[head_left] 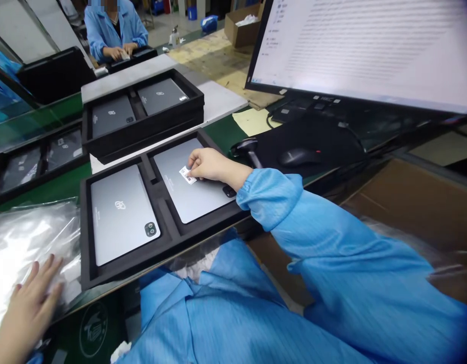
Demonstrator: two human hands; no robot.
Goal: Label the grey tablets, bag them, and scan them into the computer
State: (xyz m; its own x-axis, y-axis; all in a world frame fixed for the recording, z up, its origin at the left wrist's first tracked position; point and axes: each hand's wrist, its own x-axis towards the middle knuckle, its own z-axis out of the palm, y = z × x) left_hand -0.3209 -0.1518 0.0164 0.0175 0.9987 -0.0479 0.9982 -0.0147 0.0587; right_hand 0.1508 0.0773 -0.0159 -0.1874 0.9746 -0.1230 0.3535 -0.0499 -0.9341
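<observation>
Paper label, small, white and rectangular with dark print, is at the centre of the frame, pinched by one edge between the thumb and fingertips of the right hand. It lies over the back of a flat silver-grey tablet with rounded corners, which sits face down in the right compartment of a shallow black two-compartment tray. Whether the label touches the tablet or hangs just above it, I cannot tell.

Left of the divider, a second silver-grey tablet with a pale logo and a dark camera block lies face down in its own compartment. At the lower left of the frame the left hand rests with fingers spread on clear, glossy plastic sheeting, gripping nothing that shows.

Handling the label at the tablet's surface looks like the step in hand. The next move, I judge, calls for a light, steady pinch with the label kept flat and uncreased, and the wrist clear of the tablet's camera end.

Beyond the tray, towards the upper left, stands a stack of black trays holding darker grey tablets; a black handheld scanner lies right of centre.
</observation>
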